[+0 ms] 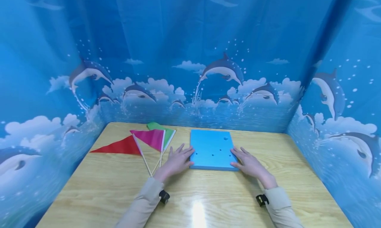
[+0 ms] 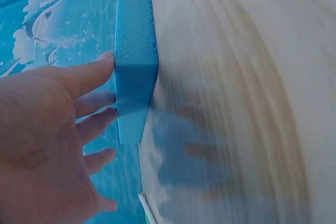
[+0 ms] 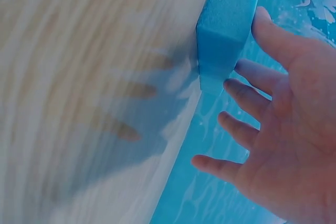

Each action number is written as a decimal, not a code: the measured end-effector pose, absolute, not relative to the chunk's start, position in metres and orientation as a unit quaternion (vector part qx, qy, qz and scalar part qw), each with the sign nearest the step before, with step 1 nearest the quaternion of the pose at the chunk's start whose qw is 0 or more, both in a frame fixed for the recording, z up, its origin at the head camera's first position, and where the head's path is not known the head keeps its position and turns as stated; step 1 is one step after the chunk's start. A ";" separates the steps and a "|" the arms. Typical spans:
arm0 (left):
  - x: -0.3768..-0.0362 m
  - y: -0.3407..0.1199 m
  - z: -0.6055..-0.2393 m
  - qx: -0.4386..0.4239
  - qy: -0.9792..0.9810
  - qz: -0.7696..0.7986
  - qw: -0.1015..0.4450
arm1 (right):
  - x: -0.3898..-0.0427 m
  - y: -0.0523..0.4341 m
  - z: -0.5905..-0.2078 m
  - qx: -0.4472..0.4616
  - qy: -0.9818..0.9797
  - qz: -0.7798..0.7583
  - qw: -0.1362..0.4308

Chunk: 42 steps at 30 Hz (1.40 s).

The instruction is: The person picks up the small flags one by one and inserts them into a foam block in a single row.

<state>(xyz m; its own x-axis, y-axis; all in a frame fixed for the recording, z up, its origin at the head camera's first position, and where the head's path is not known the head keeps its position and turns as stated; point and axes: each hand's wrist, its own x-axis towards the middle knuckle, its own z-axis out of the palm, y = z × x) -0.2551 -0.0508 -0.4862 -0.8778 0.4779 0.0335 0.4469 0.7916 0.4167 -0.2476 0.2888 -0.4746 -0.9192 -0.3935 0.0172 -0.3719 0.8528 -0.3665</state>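
Observation:
A flat blue foam block with several small holes in its top lies on the wooden table. At its left edge is my left hand, fingers spread and fairly straight, thumb and fingertips touching the block. My right hand touches the right edge in the same way. In the left wrist view the block's side shows beside the thumb and fingertips, and the little finger stands off it. The right wrist view has the right hand with its thumb on the block's top edge and the lower fingers spread apart.
Left of the left hand lie three pennants on white sticks: a red flag, a magenta flag and a green flag. Their sticks cross near the left wrist. A blue dolphin-print curtain surrounds the wooden table.

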 end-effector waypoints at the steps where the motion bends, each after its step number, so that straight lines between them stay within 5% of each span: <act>1: -0.254 -0.053 -0.486 0.244 0.945 0.213 0.037 | -0.247 0.287 -0.474 -0.199 0.962 -0.186 0.033; 42: -0.203 -0.111 -0.480 0.206 0.947 0.239 0.058 | -0.206 0.243 -0.475 -0.233 0.956 -0.172 0.052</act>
<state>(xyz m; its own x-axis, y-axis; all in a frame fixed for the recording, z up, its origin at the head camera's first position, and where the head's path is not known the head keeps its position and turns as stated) -0.2030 -0.1106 -0.4798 -0.9086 0.4175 -0.0112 0.3620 0.8006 0.4774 -0.2055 0.2432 -0.4752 -0.8863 -0.4626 -0.0204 -0.4265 0.8328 -0.3528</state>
